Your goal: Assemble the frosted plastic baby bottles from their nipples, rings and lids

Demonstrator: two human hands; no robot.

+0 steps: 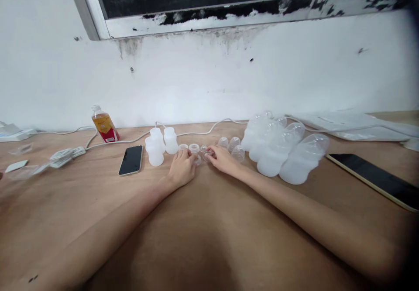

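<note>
My left hand (182, 168) rests on the table with its fingers curled down among white bottle collar rings (194, 148). What lies under its fingertips is hidden. Just right of it, my right hand (224, 160) pinches at a small clear bottle nipple (206, 156); the fingers partly cover it. Another clear nipple (203, 148) sits right behind. Several frosted white bottle bodies (156, 153) stand to the left of my left hand. Beside my right hand are clear dome caps (238, 153). Farther right, several capped bottles (294, 164) stand close together.
A phone (131, 160) lies left of the bottle bodies, with a drink bottle (105, 124) behind it. Another phone (376, 179) is at the right. White cables (209, 132) run along the wall. Plastic bags (356, 125) lie at the back right, a power strip (16, 134) far left.
</note>
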